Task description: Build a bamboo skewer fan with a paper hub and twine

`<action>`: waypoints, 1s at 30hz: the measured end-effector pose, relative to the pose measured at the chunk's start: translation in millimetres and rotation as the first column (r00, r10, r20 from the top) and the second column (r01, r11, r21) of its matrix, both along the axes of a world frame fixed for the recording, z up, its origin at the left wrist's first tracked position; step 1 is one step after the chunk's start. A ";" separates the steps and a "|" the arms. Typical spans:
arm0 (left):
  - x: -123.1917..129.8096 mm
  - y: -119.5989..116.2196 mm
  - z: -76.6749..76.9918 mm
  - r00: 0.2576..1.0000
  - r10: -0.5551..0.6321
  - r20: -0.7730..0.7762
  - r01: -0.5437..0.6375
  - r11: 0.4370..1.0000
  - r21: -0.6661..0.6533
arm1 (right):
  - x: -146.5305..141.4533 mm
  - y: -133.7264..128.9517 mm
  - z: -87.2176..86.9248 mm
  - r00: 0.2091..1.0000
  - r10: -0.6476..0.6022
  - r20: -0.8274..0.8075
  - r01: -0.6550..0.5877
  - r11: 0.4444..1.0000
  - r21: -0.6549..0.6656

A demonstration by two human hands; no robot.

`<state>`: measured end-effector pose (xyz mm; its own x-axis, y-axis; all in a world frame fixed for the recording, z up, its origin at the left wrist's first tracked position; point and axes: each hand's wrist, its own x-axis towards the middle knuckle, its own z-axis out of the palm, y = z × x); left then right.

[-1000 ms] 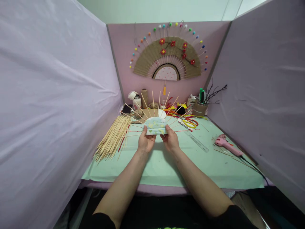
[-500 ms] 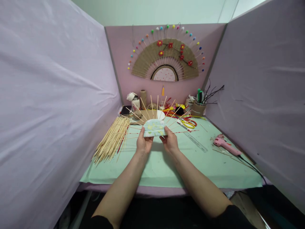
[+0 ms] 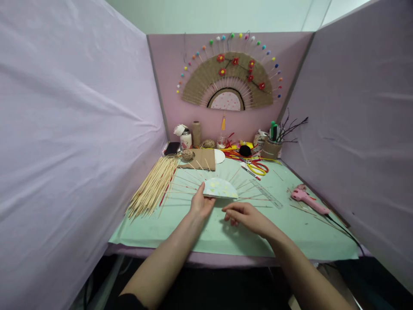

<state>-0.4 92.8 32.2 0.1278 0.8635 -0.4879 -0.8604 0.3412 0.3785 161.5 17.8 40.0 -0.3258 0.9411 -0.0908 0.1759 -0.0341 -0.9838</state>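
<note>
My left hand (image 3: 200, 204) grips the left corner of a pale blue half-circle fan piece (image 3: 221, 188) with a faint yellow-green pattern, thumb on top and fingers beneath. Thin wooden sticks fan out from its curved edge, and the piece is tilted low over the table. Just below its right end is my right hand (image 3: 242, 215), apart from the piece. Its fingers are loosely bent, with nothing seen in them.
Wooden sticks (image 3: 150, 187) lie heaped at left. A clear ruler (image 3: 267, 193), scissors (image 3: 257, 168) and a pink glue gun (image 3: 309, 202) lie at right. Cardboard (image 3: 204, 158), a twine ball (image 3: 187, 155) and a pen pot (image 3: 271, 148) stand behind. A finished fan (image 3: 206, 82) hangs on the back wall.
My right hand has let go of the fan piece and moved down to the right. The piece has been lowered, moved right and tilted flatter in my left hand.
</note>
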 end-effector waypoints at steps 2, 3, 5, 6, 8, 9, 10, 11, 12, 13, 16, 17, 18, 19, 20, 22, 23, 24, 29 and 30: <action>0.0 -2.7 -0.5 0.999 -0.052 -0.009 0.052 0.999 -0.006 | 6.3 6.8 -1.3 0.992 -0.124 0.028 0.120 0.987 0.102; -2.4 -4.3 -0.2 0.997 -0.082 -0.009 0.082 0.997 -0.004 | 8.5 11.0 -2.5 0.986 -0.166 0.032 0.160 0.977 0.139; -12.0 -9.2 0.9 0.988 -0.152 -0.013 0.152 0.988 0.004 | 11.4 18.2 -6.0 0.977 -0.213 0.032 0.203 0.961 0.188; -18.7 -12.7 1.6 0.980 -0.196 -0.025 0.196 0.981 0.005 | 12.1 20.6 -7.8 0.973 -0.228 0.034 0.217 0.954 0.206; -33.7 -21.4 2.5 0.949 -0.308 -0.073 0.308 0.951 -0.012 | 11.8 22.5 -11.2 0.965 -0.255 0.055 0.234 0.940 0.250; -40.9 -26.4 2.8 0.922 -0.375 -0.095 0.375 0.927 -0.017 | 11.0 22.4 -12.6 0.961 -0.266 0.075 0.236 0.931 0.278; -47.1 -31.5 3.0 0.897 -0.430 -0.107 0.430 0.902 -0.019 | 9.9 21.9 -13.8 0.957 -0.274 0.099 0.232 0.922 0.311; -52.0 -36.4 3.3 0.881 -0.463 -0.100 0.465 0.885 -0.005 | 8.5 21.4 -14.9 0.952 -0.279 0.123 0.223 0.912 0.343; -55.4 -41.1 3.5 0.878 -0.472 -0.082 0.475 0.880 0.013 | 7.1 21.0 -15.9 0.949 -0.281 0.142 0.212 0.904 0.372; -57.4 -45.5 3.8 0.884 -0.464 -0.063 0.466 0.885 0.026 | 5.7 20.8 -16.8 0.946 -0.284 0.153 0.205 0.895 0.396; -58.1 -57.6 4.9 0.908 -0.415 -0.055 0.416 0.909 0.009 | 3.5 20.7 -18.2 0.936 -0.318 0.149 0.219 0.860 0.461; -58.2 -61.8 5.1 0.907 -0.416 -0.071 0.416 0.909 -0.010 | 3.8 20.3 -17.8 0.931 -0.331 0.151 0.222 0.847 0.483; -58.7 -66.3 5.2 0.898 -0.430 -0.092 0.430 0.902 -0.025 | 4.7 19.5 -16.8 0.927 -0.340 0.161 0.218 0.835 0.505; -59.9 -71.1 5.3 0.880 -0.461 -0.112 0.460 0.887 -0.036 | 6.2 18.0 -15.2 0.923 -0.340 0.180 0.204 0.829 0.521; -61.5 -76.1 5.2 0.852 -0.506 -0.137 0.505 0.862 -0.044 | 8.1 16.0 -13.1 0.920 -0.332 0.209 0.180 0.830 0.527; -64.9 -85.7 5.3 0.748 -0.617 -0.244 0.626 0.778 -0.049 | 12.1 10.7 -8.1 0.906 -0.317 0.282 0.135 0.846 0.516; -65.7 -89.7 5.8 0.678 -0.645 -0.353 0.677 0.735 -0.043 | 13.6 7.9 -5.8 0.889 -0.328 0.319 0.129 0.848 0.513; -65.3 -92.5 6.5 0.597 -0.623 -0.504 0.713 0.701 -0.023 | 14.4 5.5 -4.1 0.866 -0.352 0.354 0.131 0.844 0.520; -44.7 -81.6 10.8 0.024 0.288 -0.957 0.828 0.532 0.181 | 5.9 4.3 -10.7 0.767 -0.308 0.563 -0.130 0.784 0.606; -38.7 -75.0 9.9 -0.079 0.408 -0.910 0.862 0.486 0.143 | 2.8 6.2 -14.6 0.738 -0.257 0.624 -0.216 0.786 0.579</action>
